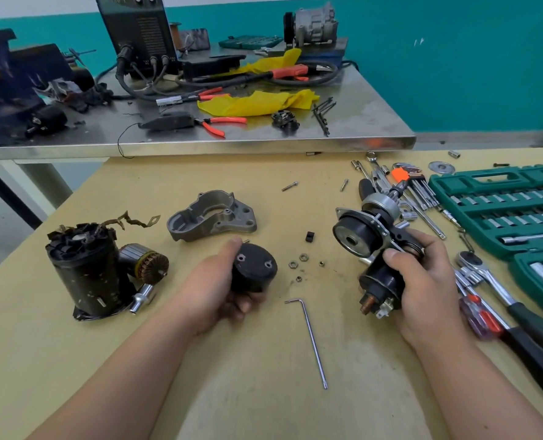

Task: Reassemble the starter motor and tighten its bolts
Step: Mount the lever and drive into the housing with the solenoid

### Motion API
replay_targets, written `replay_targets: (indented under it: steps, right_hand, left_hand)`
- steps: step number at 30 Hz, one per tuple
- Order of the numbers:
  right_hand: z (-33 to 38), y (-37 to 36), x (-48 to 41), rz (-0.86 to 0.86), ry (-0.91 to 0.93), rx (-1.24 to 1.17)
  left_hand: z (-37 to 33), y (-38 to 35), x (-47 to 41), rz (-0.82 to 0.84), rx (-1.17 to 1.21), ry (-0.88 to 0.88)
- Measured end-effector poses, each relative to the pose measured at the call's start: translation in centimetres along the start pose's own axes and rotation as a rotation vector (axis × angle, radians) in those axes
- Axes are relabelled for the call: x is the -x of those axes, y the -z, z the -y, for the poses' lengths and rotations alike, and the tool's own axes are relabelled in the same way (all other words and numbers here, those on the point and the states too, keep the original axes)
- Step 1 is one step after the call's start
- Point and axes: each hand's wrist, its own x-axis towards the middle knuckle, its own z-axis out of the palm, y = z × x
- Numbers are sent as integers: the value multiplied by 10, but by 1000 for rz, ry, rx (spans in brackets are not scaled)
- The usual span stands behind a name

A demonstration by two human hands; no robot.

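My left hand (pixel 219 287) grips a round black end cap (pixel 255 268) with two small holes, just above the tan table. My right hand (pixel 422 281) holds the starter's solenoid and drive assembly (pixel 372 249), its copper terminal pointing down and its pinion end pointing away. The black motor body (pixel 86 271) stands at the left with the armature (pixel 146 265) lying against it. Between the hands and the far edge lies the grey aluminium nose housing (pixel 213 215). Loose nuts (pixel 298 262), a small black block (pixel 310 236) and two bolts (pixel 290 186) are scattered on the table.
A long hex key (pixel 311 341) lies between my forearms. Ratchets, a screwdriver (pixel 480 315), wrenches and a green socket case (pixel 499 204) crowd the right side. Behind stands a steel bench (pixel 232 144) with pliers, yellow cloth and a welder.
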Motion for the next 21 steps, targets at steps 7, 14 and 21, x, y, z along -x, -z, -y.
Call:
replay_targets:
  steps: [7, 14, 21]
  right_hand:
    - [1, 1, 1, -18, -24, -50]
    - [7, 9, -6, -174, -95, -273]
    - [9, 22, -16, -238, -163, -419]
  left_hand:
    - [11, 6, -6, -492, -1030, -492]
    - [21, -42, 19, -69, -1339, -871]
    - [25, -43, 9, -45, -1453, -747]
